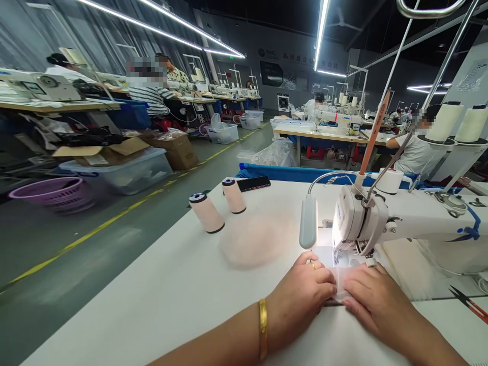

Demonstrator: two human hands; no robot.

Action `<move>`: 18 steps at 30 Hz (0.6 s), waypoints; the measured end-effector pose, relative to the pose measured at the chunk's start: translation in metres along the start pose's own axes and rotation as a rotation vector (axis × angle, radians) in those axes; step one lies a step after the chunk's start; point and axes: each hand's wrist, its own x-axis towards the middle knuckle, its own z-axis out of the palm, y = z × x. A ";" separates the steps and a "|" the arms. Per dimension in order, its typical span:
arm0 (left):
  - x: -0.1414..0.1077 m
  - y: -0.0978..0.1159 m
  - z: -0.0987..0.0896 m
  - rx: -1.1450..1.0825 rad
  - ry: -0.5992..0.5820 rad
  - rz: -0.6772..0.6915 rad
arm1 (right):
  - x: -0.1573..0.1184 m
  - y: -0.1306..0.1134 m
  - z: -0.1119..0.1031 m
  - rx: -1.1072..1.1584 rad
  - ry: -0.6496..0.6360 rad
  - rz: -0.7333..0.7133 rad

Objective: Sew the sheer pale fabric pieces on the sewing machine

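Observation:
Both hands are at the needle area of a white sewing machine [356,218]. A small piece of sheer pale pink fabric [340,281] lies between them, just in front of the presser foot. My left hand [301,290], with a gold ring and bangle, is closed with curled fingers on the fabric's left edge. My right hand [375,300] presses its bent fingers and thumb together on the right edge. Fingertips hide parts of the fabric. A lit lamp [308,222] hangs over the left hand. A sheer, pale heap of fabric [253,241] lies farther left on the white table [183,290].
Two pale pink thread cones [207,213] and a black phone [254,183] sit at the table's far left edge. Red-handled thread snips [470,304] lie at the right. Cream thread cones [444,121] stand behind the machine. Other people work at machines beyond the aisle.

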 end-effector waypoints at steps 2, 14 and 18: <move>0.000 -0.003 0.001 0.012 -0.003 -0.005 | 0.001 0.003 0.004 -0.019 0.014 -0.002; 0.007 -0.006 -0.005 0.060 -0.084 -0.023 | 0.006 0.003 0.006 -0.135 0.021 0.009; 0.005 -0.007 -0.004 0.036 -0.102 0.012 | 0.006 0.002 0.006 -0.112 -0.002 0.005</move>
